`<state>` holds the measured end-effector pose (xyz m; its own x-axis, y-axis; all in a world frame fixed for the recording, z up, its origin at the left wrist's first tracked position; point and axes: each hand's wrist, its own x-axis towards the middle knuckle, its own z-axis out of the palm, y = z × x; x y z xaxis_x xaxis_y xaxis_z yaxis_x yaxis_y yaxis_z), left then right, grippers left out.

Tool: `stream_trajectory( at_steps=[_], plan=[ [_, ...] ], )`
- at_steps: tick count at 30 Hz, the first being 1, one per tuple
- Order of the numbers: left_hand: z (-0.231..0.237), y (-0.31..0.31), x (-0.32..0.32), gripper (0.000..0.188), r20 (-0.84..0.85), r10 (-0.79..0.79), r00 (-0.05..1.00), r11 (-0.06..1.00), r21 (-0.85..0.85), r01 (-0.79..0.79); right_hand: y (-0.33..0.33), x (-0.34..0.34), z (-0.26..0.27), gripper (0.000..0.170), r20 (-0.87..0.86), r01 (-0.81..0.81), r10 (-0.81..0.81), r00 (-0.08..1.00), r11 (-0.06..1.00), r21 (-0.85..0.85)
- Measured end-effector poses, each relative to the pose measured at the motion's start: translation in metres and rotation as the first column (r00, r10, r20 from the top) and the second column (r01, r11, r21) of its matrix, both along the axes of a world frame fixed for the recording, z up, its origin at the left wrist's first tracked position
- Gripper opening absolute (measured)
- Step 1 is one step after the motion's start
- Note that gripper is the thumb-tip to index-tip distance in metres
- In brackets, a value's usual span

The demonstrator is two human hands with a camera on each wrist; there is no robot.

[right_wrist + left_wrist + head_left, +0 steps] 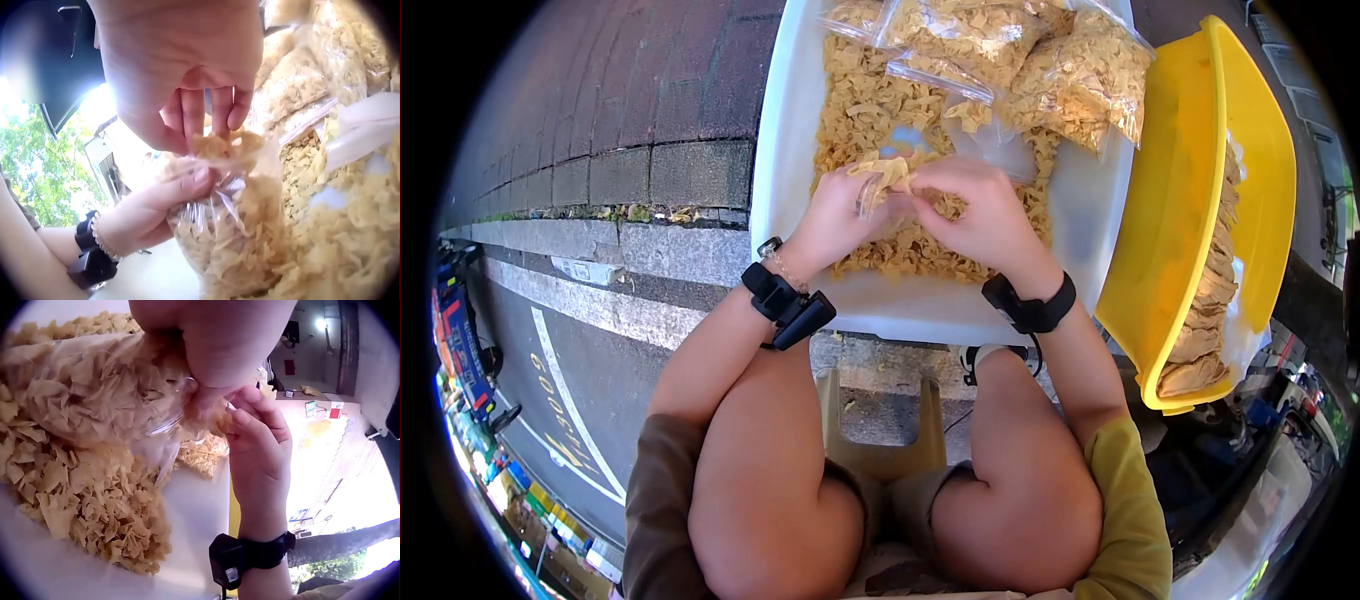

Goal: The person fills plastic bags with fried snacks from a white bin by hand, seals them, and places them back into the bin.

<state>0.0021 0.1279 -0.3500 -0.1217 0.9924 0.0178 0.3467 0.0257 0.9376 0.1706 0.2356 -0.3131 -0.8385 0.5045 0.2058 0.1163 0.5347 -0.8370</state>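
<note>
A clear plastic bag packed with pale yellow, dried-looking flakes stands upright over a bed of loose flakes. My left hand grips it near the top, thumb lying across the plastic. At the bag's mouth, my right hand points its curled fingers downward and pinches a few flakes. Both hands meet there, the right thumb close to the rim. The left wrist view shows the bag stretching away from my left palm, its plastic creased and shiny. Part of the right fingertips is hidden behind flakes.
A white tub holds the loose flakes. Several filled clear bags lie at its far right. To the right stands a yellow tub with stacked brown, folded-looking pieces. A stool shows between my knees; kerb and road lie left.
</note>
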Motion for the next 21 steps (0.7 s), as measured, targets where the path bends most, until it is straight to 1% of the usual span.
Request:
stream_trajectory(
  at_steps=[1,2,3,5,6,7,9,11,12,13,14,15,16,18,19,20,21],
  plan=[
    [0.0,0.0,-0.002,0.042,-0.012,-0.005,1.0,0.998,-0.062,0.004,0.004,0.003,0.001,0.015,-0.065,0.068,-0.068,0.996,0.998,-0.005],
    [0.001,0.0,-0.002,0.042,-0.024,-0.01,1.0,0.992,-0.122,0.007,0.007,0.009,0.001,0.014,-0.065,0.159,-0.159,0.985,0.987,-0.006],
    [0.002,0.001,-0.002,0.042,-0.021,-0.01,1.0,0.993,-0.121,0.008,0.012,0.011,0.0,0.014,-0.062,0.16,-0.16,0.985,0.987,-0.005],
    [0.007,0.002,-0.002,0.044,0.107,0.016,0.994,0.982,-0.188,0.004,0.022,0.013,-0.001,0.013,-0.061,0.211,-0.217,0.974,0.974,-0.083],
    [0.008,0.003,-0.002,0.044,0.106,0.016,0.994,0.982,-0.187,0.004,0.023,0.016,-0.001,0.012,0.033,0.253,-0.251,0.967,0.965,-0.075],
    [0.009,0.004,-0.002,0.046,0.124,0.005,0.992,0.979,-0.205,0.021,0.025,0.019,-0.005,0.012,0.032,0.252,-0.251,0.968,0.965,-0.074],
    [0.008,0.004,-0.001,0.048,0.143,-0.006,0.99,0.974,-0.224,0.038,0.025,0.023,-0.013,0.014,0.32,0.276,-0.23,0.919,0.955,-0.106],
    [0.003,0.003,0.0,0.051,0.104,-0.042,0.994,0.989,-0.137,0.056,0.02,0.021,-0.017,0.016,0.355,0.256,-0.197,0.914,0.959,-0.126],
    [0.005,0.003,0.0,0.051,0.104,-0.042,0.994,0.989,-0.139,0.056,0.017,0.019,-0.018,0.018,0.388,0.237,-0.166,0.907,0.961,-0.143],
    [0.008,0.002,-0.001,0.051,0.135,-0.063,0.989,0.976,-0.197,0.089,0.015,0.017,-0.021,0.018,0.388,0.238,-0.166,0.907,0.96,-0.145],
    [0.01,0.002,-0.001,0.051,0.167,-0.083,0.982,0.96,-0.252,0.124,0.014,0.016,-0.024,0.021,0.374,0.208,-0.156,0.914,0.973,-0.101],
    [0.011,0.001,0.001,0.051,0.168,-0.086,0.982,0.96,-0.251,0.127,0.013,0.014,-0.025,0.023,0.36,0.178,-0.146,0.921,0.982,-0.056],
    [0.011,0.0,0.002,0.051,0.165,-0.073,0.984,0.967,-0.23,0.11,0.011,0.012,-0.024,0.023,0.36,0.18,-0.149,0.921,0.982,-0.055],
    [0.01,-0.002,0.002,0.051,0.16,-0.058,0.985,0.974,-0.207,0.091,0.006,0.009,-0.02,0.027,0.232,0.309,-0.294,0.927,0.95,-0.031],
    [0.008,-0.003,0.002,0.05,0.207,-0.027,0.978,0.972,-0.222,0.074,0.005,0.007,-0.018,0.027,0.231,0.308,-0.293,0.928,0.951,-0.03],
    [0.007,-0.004,0.002,0.05,0.252,0.005,0.968,0.97,-0.238,0.057,0.004,0.004,-0.017,0.028,0.1,0.348,-0.338,0.936,0.93,-0.117],
    [0.008,-0.004,0.002,0.05,0.253,0.007,0.968,0.97,-0.238,0.055,0.003,0.003,-0.016,0.03,-0.029,0.374,-0.387,0.921,0.904,-0.208]
  ],
)
